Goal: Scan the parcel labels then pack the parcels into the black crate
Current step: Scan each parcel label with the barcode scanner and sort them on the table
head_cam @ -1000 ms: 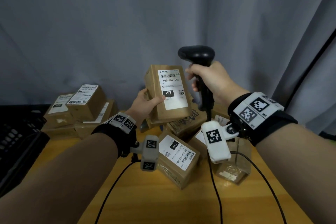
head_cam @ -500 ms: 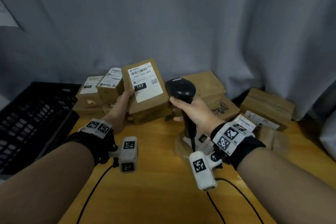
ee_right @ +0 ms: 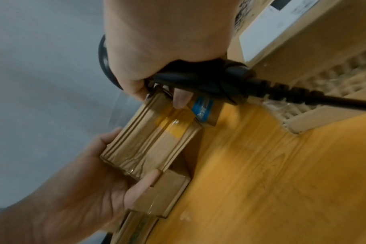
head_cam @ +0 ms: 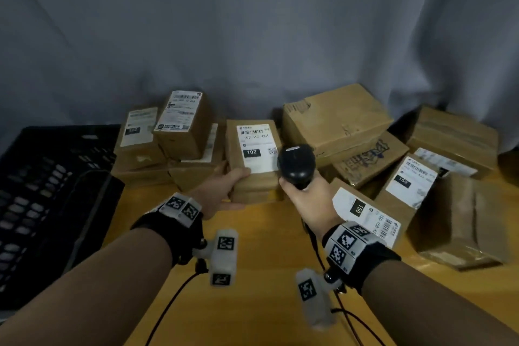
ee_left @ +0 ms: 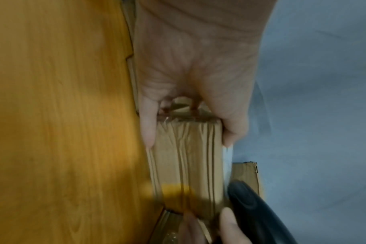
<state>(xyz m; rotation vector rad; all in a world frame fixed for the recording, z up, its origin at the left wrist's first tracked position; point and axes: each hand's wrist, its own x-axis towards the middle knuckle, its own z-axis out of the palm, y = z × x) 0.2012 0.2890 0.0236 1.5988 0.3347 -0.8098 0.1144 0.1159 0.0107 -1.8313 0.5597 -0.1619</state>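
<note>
My left hand (head_cam: 224, 188) grips a brown parcel (head_cam: 254, 160) with a white label marked 102, thumb on its top face, fingers underneath. The parcel is held low over the wooden table (head_cam: 266, 275), label facing up. In the left wrist view my left hand (ee_left: 190, 82) clasps the parcel's taped end (ee_left: 186, 161). My right hand (head_cam: 306, 199) holds the black barcode scanner (head_cam: 296, 166) by its handle, its head just right of the label. In the right wrist view the scanner handle (ee_right: 201, 84) and cable show, with the parcel (ee_right: 153, 143) below. The black crate (head_cam: 47, 199) stands at the left.
Several labelled brown parcels (head_cam: 179, 132) are stacked behind my left hand. More parcels (head_cam: 337, 121) lie at the back right, two marked 150 (head_cam: 410, 180). A grey curtain (head_cam: 252, 22) hangs behind. Cables (head_cam: 348, 314) trail over the near table.
Both hands have come down from chest height toward the table. The parcel has tipped from upright to label up, and the scanner has dropped beside it.
</note>
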